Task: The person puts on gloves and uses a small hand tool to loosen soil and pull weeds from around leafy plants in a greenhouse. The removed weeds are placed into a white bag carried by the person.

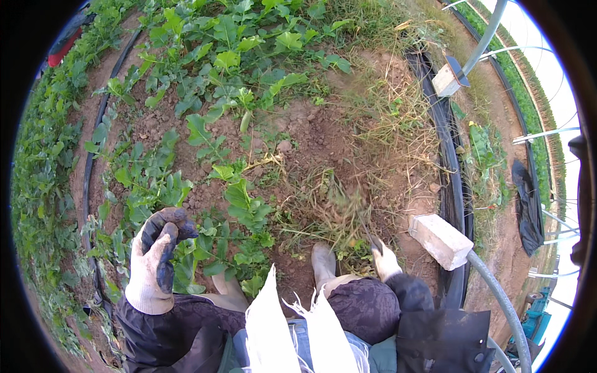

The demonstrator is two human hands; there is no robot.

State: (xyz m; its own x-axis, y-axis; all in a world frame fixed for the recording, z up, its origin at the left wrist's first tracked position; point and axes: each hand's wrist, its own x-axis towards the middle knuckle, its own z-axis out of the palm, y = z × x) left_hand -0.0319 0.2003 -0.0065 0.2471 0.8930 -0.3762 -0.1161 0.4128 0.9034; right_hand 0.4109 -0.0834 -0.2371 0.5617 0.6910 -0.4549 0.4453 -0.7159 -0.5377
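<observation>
My left hand, in a white knit glove with a dark, soiled coating, is raised above leafy green plants at the lower left. Its fingers are curled towards the thumb, with nothing visible between them. My right hand, also gloved, is low beside my right knee, at the edge of a heap of pulled grass and weeds. Its fingers are mostly hidden. A thin dark thing runs from them into the blurred grass; whether it is a tool handle or a stem, I cannot tell. My boot stands between the hands.
A pale block on a curved metal pipe stands at the right, beside black plastic sheeting. A second block is farther up. A black hose runs along the left. A teal vehicle shows at the lower right.
</observation>
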